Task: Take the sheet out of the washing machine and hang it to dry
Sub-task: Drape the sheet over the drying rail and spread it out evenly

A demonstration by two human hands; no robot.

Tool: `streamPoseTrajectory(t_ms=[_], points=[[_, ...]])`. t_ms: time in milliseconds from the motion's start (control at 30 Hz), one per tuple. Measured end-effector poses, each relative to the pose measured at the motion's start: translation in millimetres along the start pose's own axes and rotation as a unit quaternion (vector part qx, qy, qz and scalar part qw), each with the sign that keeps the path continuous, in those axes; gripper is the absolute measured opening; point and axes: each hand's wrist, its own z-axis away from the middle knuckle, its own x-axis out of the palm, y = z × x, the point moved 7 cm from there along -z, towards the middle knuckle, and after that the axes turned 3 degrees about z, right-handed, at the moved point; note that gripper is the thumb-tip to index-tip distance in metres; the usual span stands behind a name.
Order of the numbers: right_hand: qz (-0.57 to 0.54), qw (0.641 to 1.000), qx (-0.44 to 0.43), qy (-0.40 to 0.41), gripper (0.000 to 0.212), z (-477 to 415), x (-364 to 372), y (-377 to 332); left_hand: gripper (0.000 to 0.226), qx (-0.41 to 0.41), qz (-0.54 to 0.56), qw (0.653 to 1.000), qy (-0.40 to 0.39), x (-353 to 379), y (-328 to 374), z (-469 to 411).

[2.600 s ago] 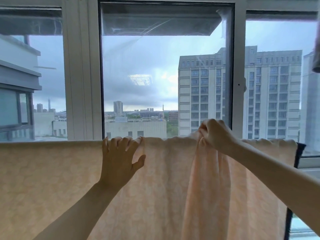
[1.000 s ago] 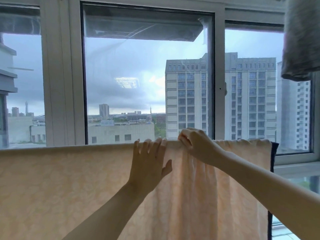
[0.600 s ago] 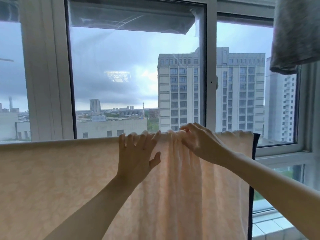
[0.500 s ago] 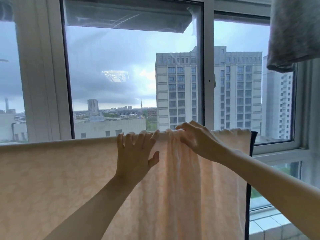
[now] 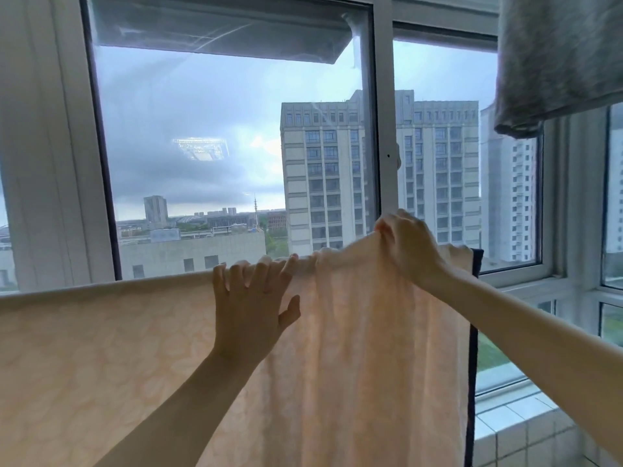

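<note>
Stage: late, sheet (image 5: 354, 348) already draped | left hand (image 5: 251, 308) flat, fingers straight, pressing sheet | right hand (image 5: 409, 246) pinching bunched top edge | left to do: spread bunched right part.

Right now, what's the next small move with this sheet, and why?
Probably draw the right hand rightward to spread the fold it pinches. The sheet lies smooth left of the flat left hand, but hangs gathered in folds between the hands, its top edge raised at the pinch.
</note>
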Motion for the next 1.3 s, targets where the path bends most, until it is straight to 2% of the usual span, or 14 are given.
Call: streamPoseTrajectory(t_ms=[133,233,367,533,633,833,1033,1233,1300], points=[[0.067,0.997,-0.011,-0.028,0.017,12.8,-4.8,2.9,0.055,-0.002,0.002,1.000,0.003,1.2,1.8,-0.2],[0.010,0.997,-0.056,-0.060,0.026,21.0,4.5,-21.1,0.055,-0.005,0.002,1.000,-0.002,1.3,2.9,-0.9],[-0.017,0.994,-0.085,-0.063,0.015,29.0,14.8,-39.1,0.057,-0.005,-0.010,1.000,-0.024,-1.5,3.3,0.0],[-0.049,0.997,-0.048,-0.041,0.006,24.5,14.2,-32.6,0.057,-0.004,-0.014,0.999,-0.038,-6.0,-0.1,2.0],[-0.056,0.997,-0.024,-0.048,0.009,19.5,16.0,-27.2,0.058,-0.002,-0.020,0.999,-0.048,-7.5,-0.5,1.9],[0.005,0.996,-0.026,-0.086,0.017,16.5,20.3,-15.1,0.057,-0.004,-0.021,0.999,-0.035,-12.5,2.9,1.7],[0.042,0.994,-0.034,-0.094,0.021,20.2,7.3,24.8,0.060,-0.015,-0.025,0.997,-0.064,-15.3,9.2,-0.3],[-0.035,0.991,-0.077,-0.106,0.016,16.7,-2.4,32.4,0.053,-0.093,-0.004,0.992,-0.080,-24.2,32.3,-10.5],[-0.062,0.988,-0.086,-0.109,0.015,16.2,-3.3,35.0,0.052,-0.072,-0.019,0.995,-0.072,-25.7,54.7,-15.5]])
